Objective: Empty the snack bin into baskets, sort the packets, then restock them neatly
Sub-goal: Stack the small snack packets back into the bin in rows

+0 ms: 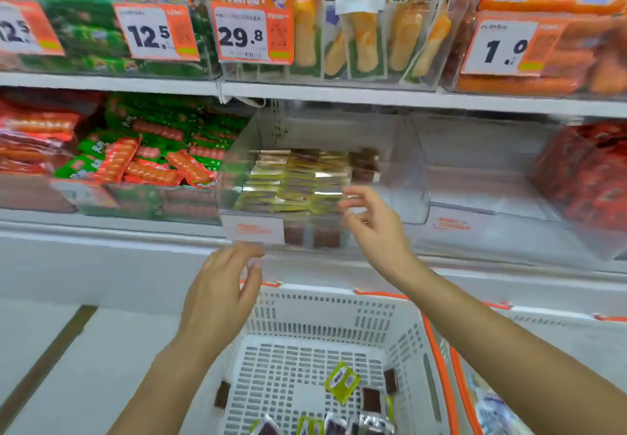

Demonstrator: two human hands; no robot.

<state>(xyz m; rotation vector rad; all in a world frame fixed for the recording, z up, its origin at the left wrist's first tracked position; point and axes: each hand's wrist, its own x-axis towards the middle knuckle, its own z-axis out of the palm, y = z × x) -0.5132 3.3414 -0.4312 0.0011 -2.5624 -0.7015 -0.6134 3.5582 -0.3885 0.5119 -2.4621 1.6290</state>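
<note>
Snack bin (305, 177) of clear hard plastic is sitting on the middle shelf, holding flat shiny yellow-green and brown packets (295, 180), while left hand (220, 285) and right hand (373, 227) are reaching toward it with loose, spread fingers, gripping nothing.

Shelf price tags (159, 32): 12.5, 12.5, 29.8 under "有新品!", 1.0.

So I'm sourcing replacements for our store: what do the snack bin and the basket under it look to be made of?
The snack bin looks like clear rigid plastic, perhaps acrylic: the packets and shelf show through its glossy walls. The basket looks like white moulded plastic, matt, with rows of slotted holes and an orange rim. The exact plastics can't be told.
</note>
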